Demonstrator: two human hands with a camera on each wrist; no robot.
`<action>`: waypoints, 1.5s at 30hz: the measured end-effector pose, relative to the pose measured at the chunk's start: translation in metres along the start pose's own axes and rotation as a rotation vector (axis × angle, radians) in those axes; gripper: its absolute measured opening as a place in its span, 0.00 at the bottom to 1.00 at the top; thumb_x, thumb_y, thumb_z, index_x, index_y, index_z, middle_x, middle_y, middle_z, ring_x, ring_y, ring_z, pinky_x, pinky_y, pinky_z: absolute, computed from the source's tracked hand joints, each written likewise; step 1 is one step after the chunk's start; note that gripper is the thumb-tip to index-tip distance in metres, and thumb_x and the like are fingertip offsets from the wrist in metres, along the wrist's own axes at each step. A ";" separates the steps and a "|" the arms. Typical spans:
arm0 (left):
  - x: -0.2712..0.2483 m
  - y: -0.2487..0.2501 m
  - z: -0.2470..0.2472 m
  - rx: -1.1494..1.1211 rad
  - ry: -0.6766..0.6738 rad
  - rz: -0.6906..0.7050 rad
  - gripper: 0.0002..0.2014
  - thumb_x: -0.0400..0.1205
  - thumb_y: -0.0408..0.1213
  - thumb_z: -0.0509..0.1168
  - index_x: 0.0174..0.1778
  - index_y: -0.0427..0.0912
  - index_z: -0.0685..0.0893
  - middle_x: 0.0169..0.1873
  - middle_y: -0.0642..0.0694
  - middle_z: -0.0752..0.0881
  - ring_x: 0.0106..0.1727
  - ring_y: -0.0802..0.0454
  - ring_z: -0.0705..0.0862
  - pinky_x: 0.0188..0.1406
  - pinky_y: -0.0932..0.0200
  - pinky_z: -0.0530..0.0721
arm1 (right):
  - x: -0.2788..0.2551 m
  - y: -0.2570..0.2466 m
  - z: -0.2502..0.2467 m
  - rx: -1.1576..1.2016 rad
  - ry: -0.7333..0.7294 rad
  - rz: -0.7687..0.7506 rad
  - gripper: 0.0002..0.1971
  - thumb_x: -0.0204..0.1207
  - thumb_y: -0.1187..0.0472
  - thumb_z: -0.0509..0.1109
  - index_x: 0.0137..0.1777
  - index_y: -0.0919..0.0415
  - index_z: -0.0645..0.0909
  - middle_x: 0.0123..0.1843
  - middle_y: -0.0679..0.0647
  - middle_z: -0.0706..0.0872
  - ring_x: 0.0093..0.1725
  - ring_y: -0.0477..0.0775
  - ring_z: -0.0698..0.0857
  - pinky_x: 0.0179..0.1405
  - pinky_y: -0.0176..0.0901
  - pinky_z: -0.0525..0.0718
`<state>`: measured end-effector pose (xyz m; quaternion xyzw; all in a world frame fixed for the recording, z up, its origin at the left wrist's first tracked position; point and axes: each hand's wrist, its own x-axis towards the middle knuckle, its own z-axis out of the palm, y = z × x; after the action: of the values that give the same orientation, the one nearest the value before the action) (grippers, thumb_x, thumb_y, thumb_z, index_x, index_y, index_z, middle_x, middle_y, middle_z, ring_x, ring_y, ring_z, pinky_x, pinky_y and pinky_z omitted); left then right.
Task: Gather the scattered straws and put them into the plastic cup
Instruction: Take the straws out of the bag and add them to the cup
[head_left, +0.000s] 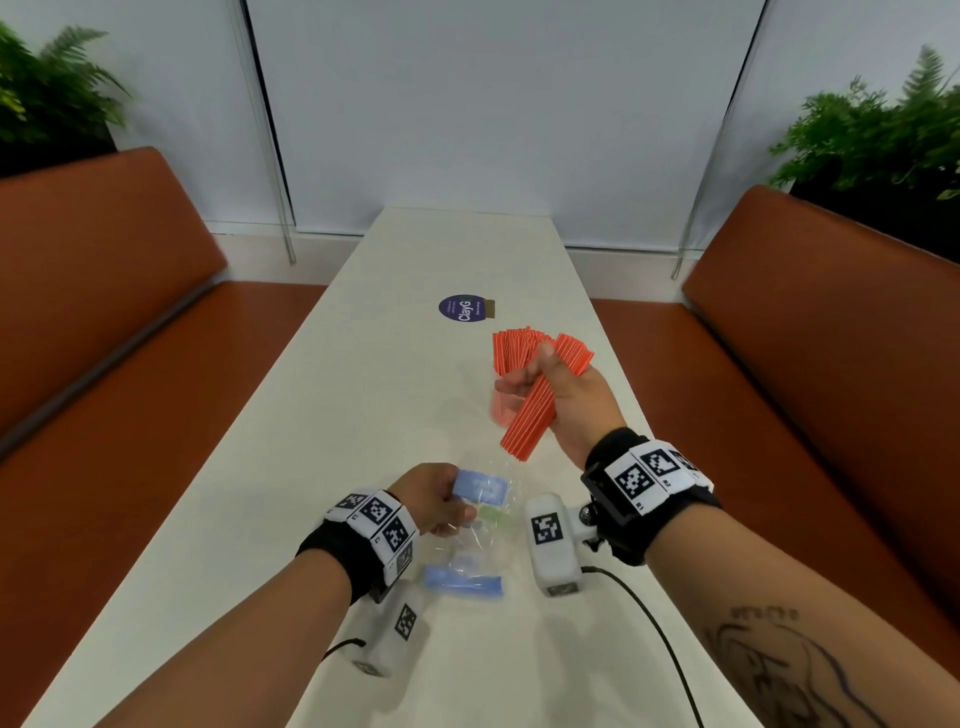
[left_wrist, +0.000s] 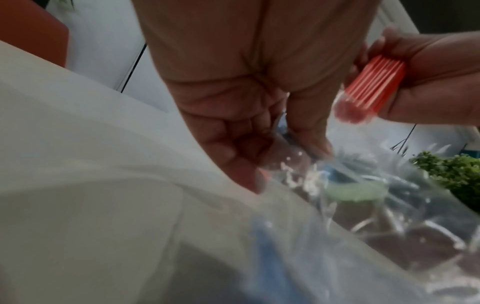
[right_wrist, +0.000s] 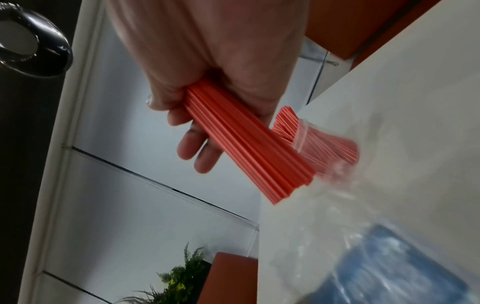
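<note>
When viewed from the head camera, shows the right hand (head_left: 569, 400) curled round a bundle of orange straws (head_left: 527, 415) above a white table (head_left: 337, 441), beside a clear plastic cup (head_left: 503, 408) already holding a fan of straws. Shows the left hand (head_left: 431, 499) pinching a clear bag (head_left: 488, 525)

From the left wrist: blurred, fingers closed on crinkled film

From the right wrist: fist wrapped mid-length. Looks light, fairly stiff and slick; probably best gripped mid-bundle to stop slipping
</note>
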<state>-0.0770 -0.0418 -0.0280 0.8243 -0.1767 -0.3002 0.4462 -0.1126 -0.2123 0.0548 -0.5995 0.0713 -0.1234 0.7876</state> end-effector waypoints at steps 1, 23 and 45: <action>0.002 0.001 -0.001 0.058 0.011 -0.020 0.11 0.77 0.24 0.66 0.35 0.43 0.75 0.18 0.52 0.80 0.15 0.62 0.76 0.22 0.66 0.75 | 0.001 -0.004 -0.001 0.020 0.020 -0.017 0.16 0.82 0.53 0.60 0.36 0.61 0.76 0.37 0.58 0.88 0.43 0.58 0.90 0.58 0.62 0.84; 0.017 0.083 -0.042 0.719 0.301 0.010 0.21 0.80 0.45 0.66 0.67 0.45 0.75 0.63 0.44 0.81 0.63 0.46 0.81 0.60 0.54 0.77 | 0.016 -0.013 -0.021 -0.095 0.130 -0.098 0.19 0.82 0.54 0.62 0.28 0.57 0.77 0.26 0.55 0.81 0.29 0.58 0.79 0.48 0.59 0.83; 0.122 0.074 -0.039 0.592 0.338 0.154 0.08 0.79 0.40 0.66 0.52 0.45 0.86 0.58 0.44 0.79 0.58 0.44 0.82 0.60 0.52 0.80 | 0.131 0.018 0.003 -0.335 0.201 -0.064 0.13 0.79 0.54 0.67 0.34 0.59 0.78 0.33 0.55 0.85 0.32 0.52 0.85 0.38 0.39 0.83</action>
<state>0.0393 -0.1256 0.0098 0.9404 -0.2414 -0.0604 0.2320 0.0160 -0.2416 0.0431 -0.7087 0.1501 -0.1938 0.6615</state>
